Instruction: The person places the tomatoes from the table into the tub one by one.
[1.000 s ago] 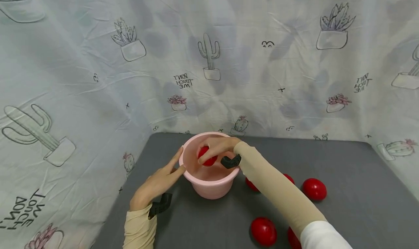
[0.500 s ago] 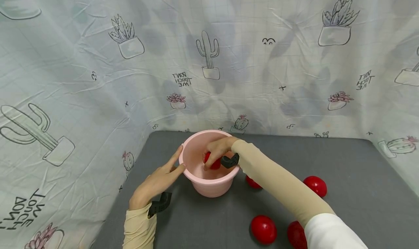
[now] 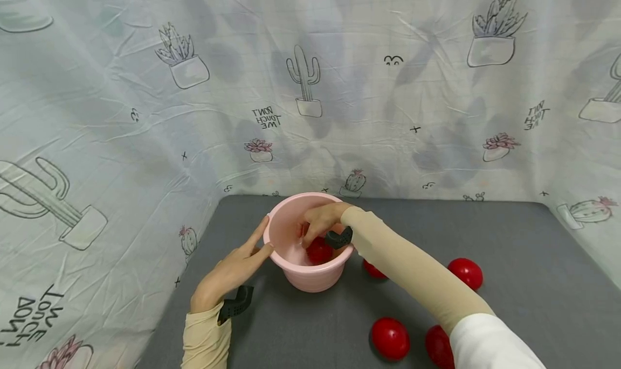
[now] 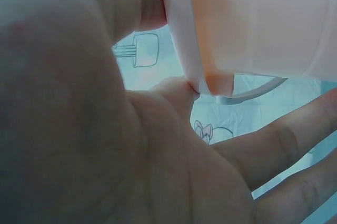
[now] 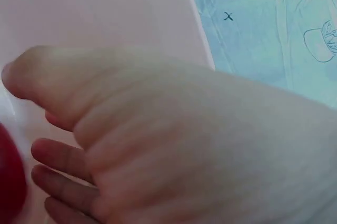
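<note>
A pink plastic tub (image 3: 310, 280) stands towards the back of the grey table. My left hand (image 3: 233, 272) steadies its left side, thumb and index finger touching the rim with the fingers fairly straight; in the left wrist view other fingers of this hand (image 4: 174, 145) extend below the rim. My right hand (image 3: 317, 221) reaches inside the tub. Just under it, on the tub's floor, lies a glossy red tomato-like ball (image 3: 319, 251). In the right wrist view, that red ball (image 5: 9, 176) sits apart from the loosely bent fingers (image 5: 63, 158), which hold nothing.
More red tomato-like balls lie right of the tub: one (image 3: 373, 269) partly behind my right forearm, one (image 3: 466, 273) beyond it, one (image 3: 390, 338) nearer, and one (image 3: 439, 346) partly covered by the sleeve. Cactus-printed cloth (image 3: 368, 89) encloses the table's back and sides.
My right hand has lowered the red ball into the tub and let go of it. The left hand has kept its place at the rim.
</note>
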A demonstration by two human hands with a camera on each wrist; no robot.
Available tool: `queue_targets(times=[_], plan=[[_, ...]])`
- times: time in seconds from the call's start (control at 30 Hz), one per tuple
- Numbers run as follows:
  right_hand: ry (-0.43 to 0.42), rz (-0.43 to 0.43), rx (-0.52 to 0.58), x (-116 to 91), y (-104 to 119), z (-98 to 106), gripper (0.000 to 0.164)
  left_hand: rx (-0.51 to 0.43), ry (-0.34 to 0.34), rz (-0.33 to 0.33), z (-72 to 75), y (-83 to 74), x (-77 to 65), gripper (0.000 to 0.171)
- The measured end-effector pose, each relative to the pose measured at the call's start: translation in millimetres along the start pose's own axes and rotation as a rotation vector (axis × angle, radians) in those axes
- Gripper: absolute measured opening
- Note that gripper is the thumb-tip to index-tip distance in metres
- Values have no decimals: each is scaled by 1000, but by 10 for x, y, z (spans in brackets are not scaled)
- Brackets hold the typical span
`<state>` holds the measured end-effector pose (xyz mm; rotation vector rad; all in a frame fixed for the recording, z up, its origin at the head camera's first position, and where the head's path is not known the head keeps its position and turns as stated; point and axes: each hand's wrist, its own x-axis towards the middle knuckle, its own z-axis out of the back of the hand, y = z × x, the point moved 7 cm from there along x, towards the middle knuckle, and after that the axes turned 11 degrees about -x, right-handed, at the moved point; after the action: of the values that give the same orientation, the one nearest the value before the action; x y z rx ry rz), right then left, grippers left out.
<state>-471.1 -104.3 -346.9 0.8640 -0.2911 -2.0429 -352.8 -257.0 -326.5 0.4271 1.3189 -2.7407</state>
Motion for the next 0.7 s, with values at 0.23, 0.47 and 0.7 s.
queue_targets(times=[0.23,0.47,0.7], plan=[[-67,-6,48,-124,-25,5,37,-23,21,-13,-88,-65,-27,65],[-243,99,238,-309,91,177,36,-50,38,-18,-117,-84,-36,64],[-552,192,374,-1108,223,342,30,-94,57,-27,-87,-59,-136,67]])
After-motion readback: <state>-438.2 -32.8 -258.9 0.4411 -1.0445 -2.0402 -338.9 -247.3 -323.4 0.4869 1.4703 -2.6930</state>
